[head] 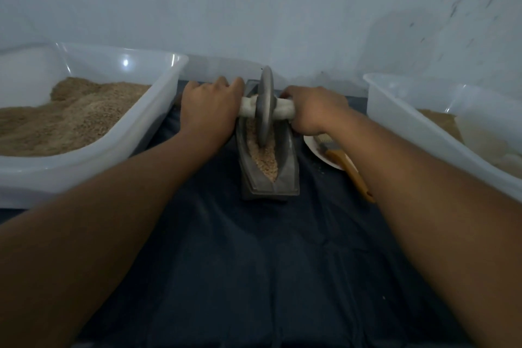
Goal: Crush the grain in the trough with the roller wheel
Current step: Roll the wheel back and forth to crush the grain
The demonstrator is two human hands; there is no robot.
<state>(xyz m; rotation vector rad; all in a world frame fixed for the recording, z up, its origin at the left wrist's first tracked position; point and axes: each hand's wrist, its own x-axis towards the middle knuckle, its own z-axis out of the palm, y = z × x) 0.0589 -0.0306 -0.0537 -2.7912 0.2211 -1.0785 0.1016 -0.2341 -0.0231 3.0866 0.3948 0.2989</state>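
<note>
A dark metal boat-shaped trough (286, 175) stands on the dark cloth in the middle, lengthwise away from me. Tan grain (264, 159) lies in its groove. A grey roller wheel (265, 106) stands upright on edge in the groove, over the trough's far half. A pale wrapped axle handle (284, 111) runs through the wheel's centre. My left hand (209, 109) grips the axle's left end. On the other side, my right hand (312, 110) grips the right end. Both arms are stretched forward.
A clear plastic bin (135, 133) heaped with tan grain sits at the left. Another clear bin (418, 124) with some grain sits at the right. A white plate (316, 150) with a wooden-handled brush (350, 169) lies right of the trough. A pale wall is close behind.
</note>
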